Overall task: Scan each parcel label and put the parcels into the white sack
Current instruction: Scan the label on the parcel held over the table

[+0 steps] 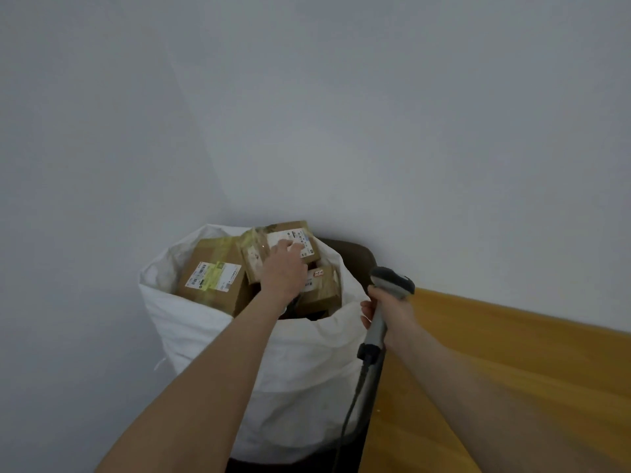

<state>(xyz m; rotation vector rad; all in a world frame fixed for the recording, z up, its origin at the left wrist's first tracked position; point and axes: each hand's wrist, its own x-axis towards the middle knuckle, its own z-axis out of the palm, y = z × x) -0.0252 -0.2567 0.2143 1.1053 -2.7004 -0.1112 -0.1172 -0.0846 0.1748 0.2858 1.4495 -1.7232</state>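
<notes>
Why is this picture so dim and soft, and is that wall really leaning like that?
Head view: dim, flat light, no glare, a faint shadow behind the white sack; the wide-angle lens tilts the wall corner and stretches the forearms; label print on the parcels is too soft to read; the right hand and scanner look slightly smeared.

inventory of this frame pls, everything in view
white sack: 1, white, centre, top open.
large parcel: 1, brown, white and yellow-green label, sack mouth left.
top parcel: 1, brown, white label, sack mouth back.
small parcel: 1, brown, red-marked label, sack mouth right.
scanner: 1, grey, right of sack.
cable: 1, dark, hangs from scanner.
wooden surface: 1, orange-brown, right.
dark object: 1, brown, behind sack, unidentifiable.
wall: grey-white, background.
left hand: rests on top parcel.
right hand: grips scanner.
</notes>
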